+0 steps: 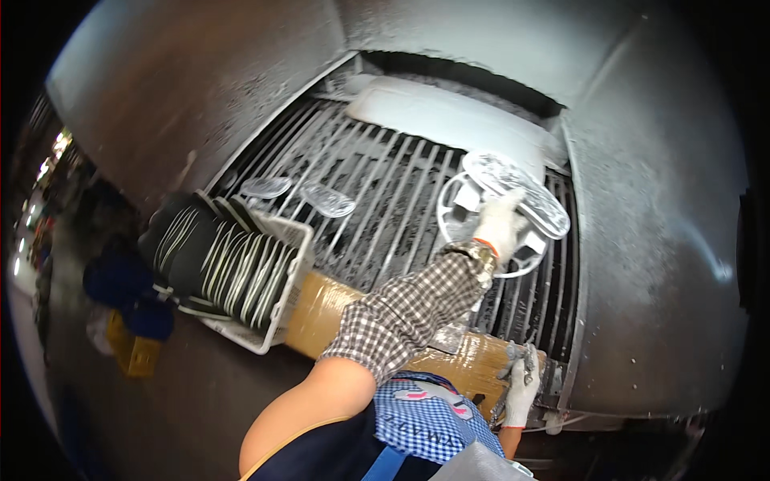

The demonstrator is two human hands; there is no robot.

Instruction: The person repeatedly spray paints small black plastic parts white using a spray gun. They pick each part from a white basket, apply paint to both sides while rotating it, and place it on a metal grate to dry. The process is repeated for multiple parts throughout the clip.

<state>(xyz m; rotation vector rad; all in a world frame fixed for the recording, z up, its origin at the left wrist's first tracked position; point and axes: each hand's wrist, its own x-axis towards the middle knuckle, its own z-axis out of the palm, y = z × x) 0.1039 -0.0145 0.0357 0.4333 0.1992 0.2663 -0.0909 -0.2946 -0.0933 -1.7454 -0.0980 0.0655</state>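
Note:
My left hand, in a white glove with a checked sleeve, reaches over a round white spoked stand. Its fingers are closed at the near edge of a shoe sole, whose upper side is streaked white and dark. The sole lies across the far right part of the stand and juts past its rim; my fingertips are partly hidden. Low at the right, my right hand, also gloved, is wrapped round a small metal spray gun, held near the front edge of the grate.
Metal bars form a grate dusted white, inside a booth with dark walls. Two pale sole-shaped pieces lie on it. A white basket packed with upright dark soles stands left. Tape-covered cardboard lines the front; a pale board lies behind.

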